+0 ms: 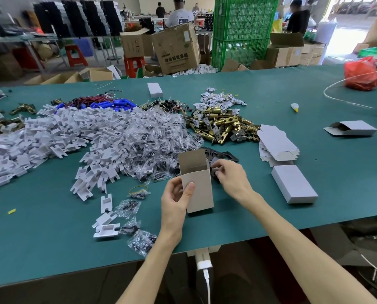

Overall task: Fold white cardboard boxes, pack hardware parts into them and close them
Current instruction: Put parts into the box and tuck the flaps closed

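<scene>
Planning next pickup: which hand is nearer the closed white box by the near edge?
Right. The right hand is just left of the closed box; the left hand, farther left, holds the open box.

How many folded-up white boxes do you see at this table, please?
4: held box in the left hand, near closed box to its right, open-ended box far right, far closed box beyond the piles. More may be hidden.

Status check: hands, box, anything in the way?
Left hand grips box, upright, top flap open. Right hand pinches black plates beside it. Box opening unobstructed.
</scene>
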